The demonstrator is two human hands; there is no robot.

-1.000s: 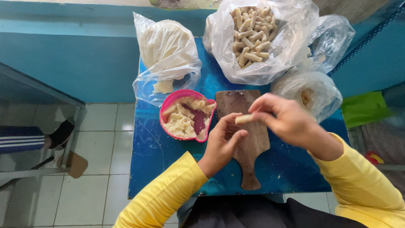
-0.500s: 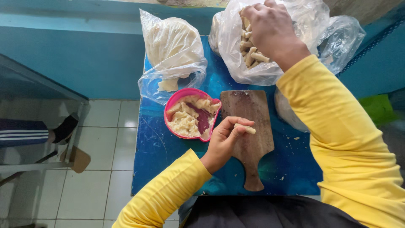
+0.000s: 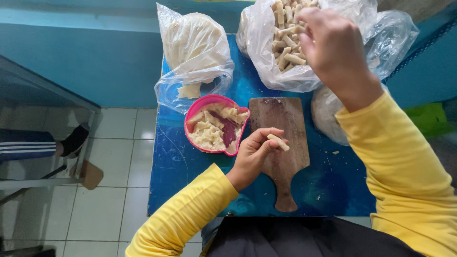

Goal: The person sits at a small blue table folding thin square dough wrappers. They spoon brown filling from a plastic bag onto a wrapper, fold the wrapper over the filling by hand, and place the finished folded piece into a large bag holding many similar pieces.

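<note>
**Left hand pinches a dough stick over the board, right hand at the bag**

From the head camera I look straight down on a small blue table (image 3: pixel 181 190). My left hand (image 3: pixel 252 154) is closed in a pinch on one pale dough stick (image 3: pixel 278 142), held just above the wooden cutting board (image 3: pixel 285 166), near its left edge. My right hand (image 3: pixel 333 45) is up at the mouth of the clear plastic bag of dough sticks (image 3: pixel 281 47) at the far side of the table; its fingers curl downward over the sticks, but I cannot tell whether they grip anything. Just left of the board sits a pink bowl (image 3: pixel 216 124) with pale filling and a dark red utensil in it. Behind the bowl lies a second bag (image 3: pixel 193 52) holding a white mass. A further bag (image 3: pixel 326 114) rests to the right of the board, partly under my yellow sleeve (image 3: pixel 404 176).
</note>
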